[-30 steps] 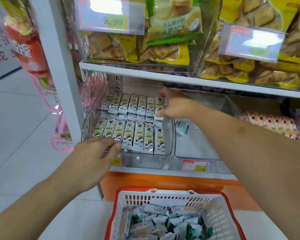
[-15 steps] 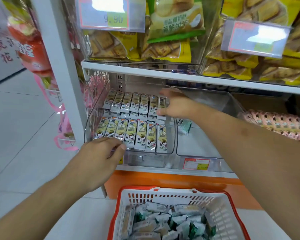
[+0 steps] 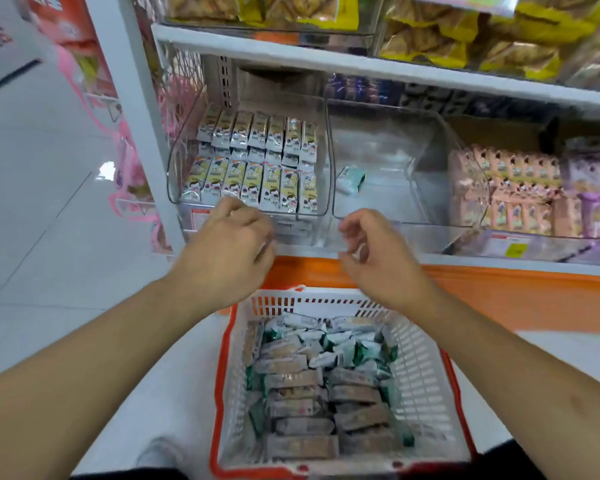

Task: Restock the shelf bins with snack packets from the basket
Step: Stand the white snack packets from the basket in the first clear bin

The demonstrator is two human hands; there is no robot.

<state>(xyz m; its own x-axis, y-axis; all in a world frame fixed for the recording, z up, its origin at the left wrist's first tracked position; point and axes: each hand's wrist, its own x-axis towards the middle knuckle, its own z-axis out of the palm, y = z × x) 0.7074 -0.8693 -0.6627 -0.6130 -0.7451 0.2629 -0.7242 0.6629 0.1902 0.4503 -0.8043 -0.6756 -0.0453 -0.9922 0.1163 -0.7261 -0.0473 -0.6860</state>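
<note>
In the basket [image 3: 426,368] right below you, the snack packets [image 3: 312,382] sit in a loose heap, easy to grab by the handful. Both your hands hover over its far rim, empty as far as I can tell: left hand [image 3: 227,252] loosely curled, right hand [image 3: 371,254] with fingers relaxed and a bit apart, though the blur makes that iffy. Past them, the left bin [image 3: 321,188] holds tidy upright rows, probably so labels face out. The middle bin [image 3: 426,161] has just one green packet [image 3: 351,179], so that's likely where these go.

Middle bin [image 3: 395,202] nearly bare (one packet [image 3: 351,179]) — left bin [image 3: 174,174] packed.
</note>
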